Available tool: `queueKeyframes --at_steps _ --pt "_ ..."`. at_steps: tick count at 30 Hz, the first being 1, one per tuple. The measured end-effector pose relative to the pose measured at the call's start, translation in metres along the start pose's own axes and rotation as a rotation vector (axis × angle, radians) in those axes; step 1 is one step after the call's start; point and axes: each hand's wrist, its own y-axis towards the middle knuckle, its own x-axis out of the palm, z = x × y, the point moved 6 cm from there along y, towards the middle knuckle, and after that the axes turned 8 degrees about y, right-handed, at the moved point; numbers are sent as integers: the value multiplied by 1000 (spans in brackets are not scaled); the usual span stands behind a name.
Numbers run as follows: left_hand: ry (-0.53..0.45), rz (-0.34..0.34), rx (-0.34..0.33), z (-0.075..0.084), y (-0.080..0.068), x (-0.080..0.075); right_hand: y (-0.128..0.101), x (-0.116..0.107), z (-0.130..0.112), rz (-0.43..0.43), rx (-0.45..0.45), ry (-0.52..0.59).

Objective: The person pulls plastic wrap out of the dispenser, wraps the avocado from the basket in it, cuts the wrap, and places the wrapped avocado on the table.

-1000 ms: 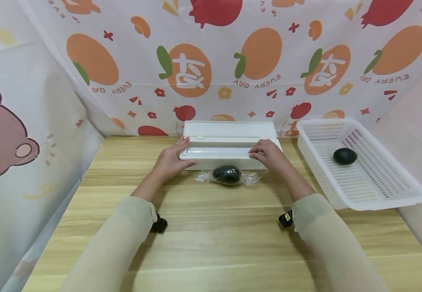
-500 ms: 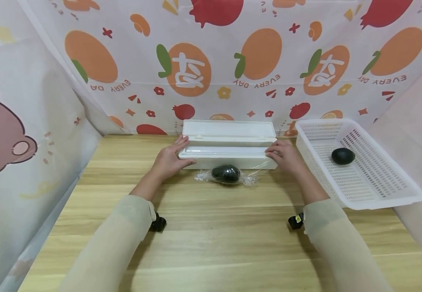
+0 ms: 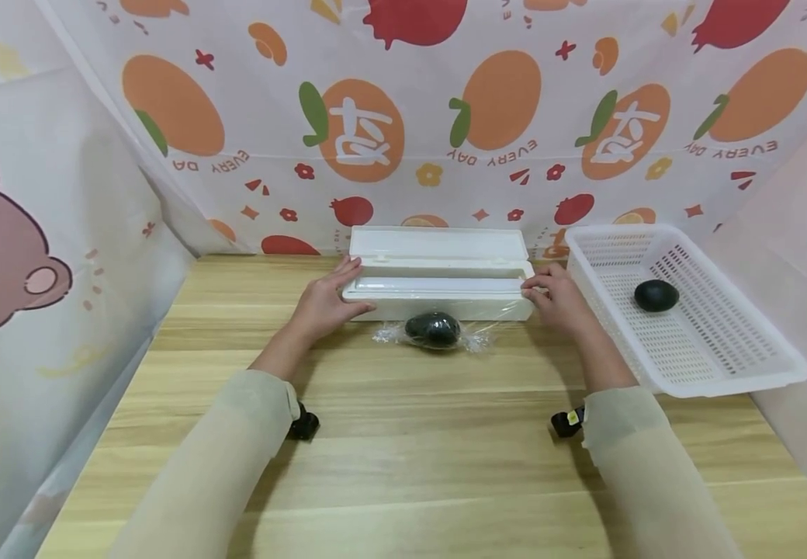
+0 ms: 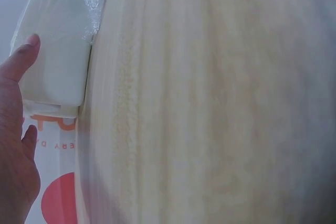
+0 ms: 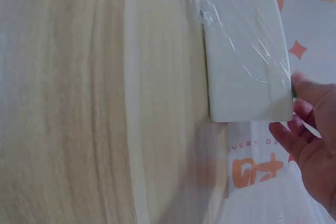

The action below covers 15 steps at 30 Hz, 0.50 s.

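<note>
A long white cling film box stands with its lid tipped back and a film roll inside. My left hand grips its left end, thumb on the front face. At the right end of the front rim, my right hand pinches a small green piece, apparently the slide cutter, mostly hidden by the fingers. Against the box's front lies a dark avocado wrapped in clear film bunched at both sides. Clear film also lies over the front face, seen in the right wrist view.
On the right stands a white perforated basket with a bare avocado in it. Behind the box hangs a fruit-print cloth. All of it is around a wooden table.
My right hand has slid rightwards along the box's front rim, from short of the end to the right end. The left hand keeps its grip and the avocados stay put.
</note>
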Motion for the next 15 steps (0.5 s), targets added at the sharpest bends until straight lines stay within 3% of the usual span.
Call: queueKeyframes --at_steps 15 --pt "2 3 7 1 0 0 -10 -3 16 102 161 90"
